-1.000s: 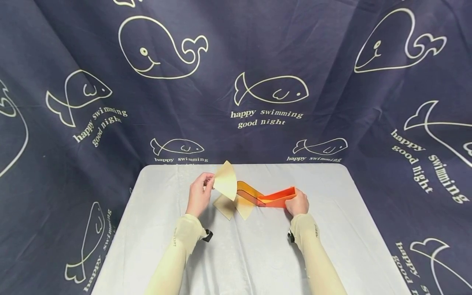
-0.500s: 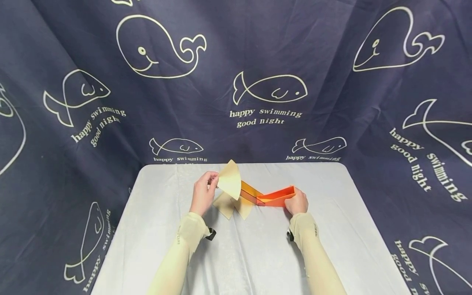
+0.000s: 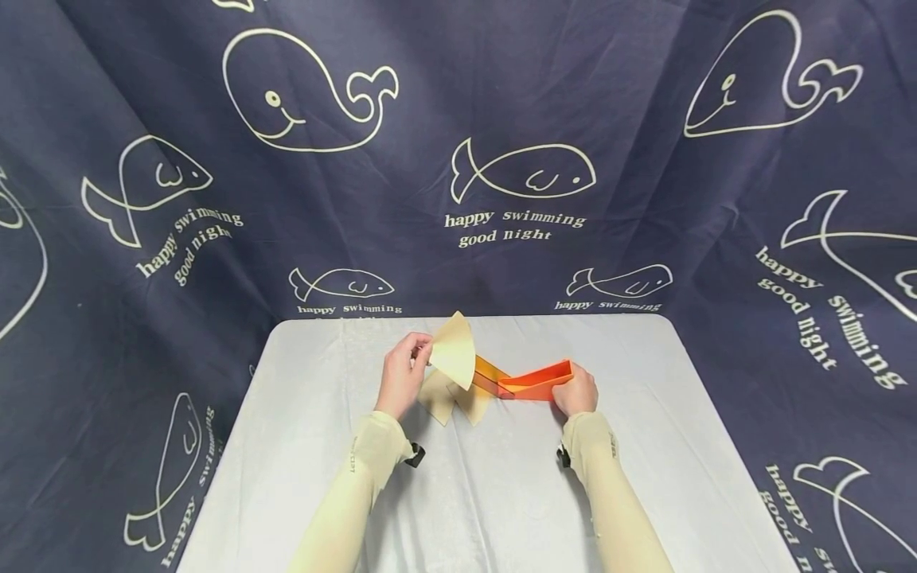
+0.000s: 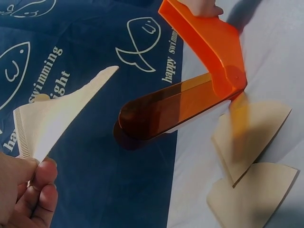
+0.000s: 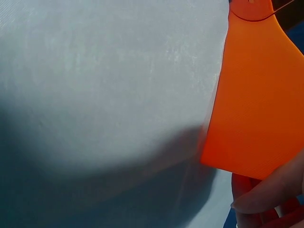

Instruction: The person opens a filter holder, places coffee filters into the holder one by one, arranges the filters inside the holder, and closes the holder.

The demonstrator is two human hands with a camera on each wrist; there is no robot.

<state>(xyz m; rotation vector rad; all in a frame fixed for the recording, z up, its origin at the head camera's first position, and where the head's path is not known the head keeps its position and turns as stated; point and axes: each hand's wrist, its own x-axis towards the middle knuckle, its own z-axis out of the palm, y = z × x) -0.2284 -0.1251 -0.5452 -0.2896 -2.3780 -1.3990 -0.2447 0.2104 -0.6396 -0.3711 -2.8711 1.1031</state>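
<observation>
My left hand [image 3: 403,372] pinches a tan cone-shaped paper coffee filter [image 3: 454,355] by its edge, raised above the table. In the left wrist view, thumb and fingers clasp the corner beside the filter's crimped seam. My right hand [image 3: 579,393] grips the end of an orange plastic filter case [image 3: 536,385]. A hinged amber see-through lid [image 4: 164,107] swings away from the case towards the left. The lifted filter hides the lid's far end in the head view. Two more paper filters [image 4: 249,137] lie partly overlapping under and near the lid.
A table with a pale grey cloth [image 3: 501,493] stands beneath the hands. Dark blue curtains [image 3: 516,87] with whale and fish drawings rise behind and at both sides. A black strap piece [image 3: 415,455] is on the left wrist.
My left hand has moved a little to the right with the paper filter, which now covers more of the amber lid. My right hand and the orange case stay in place.
</observation>
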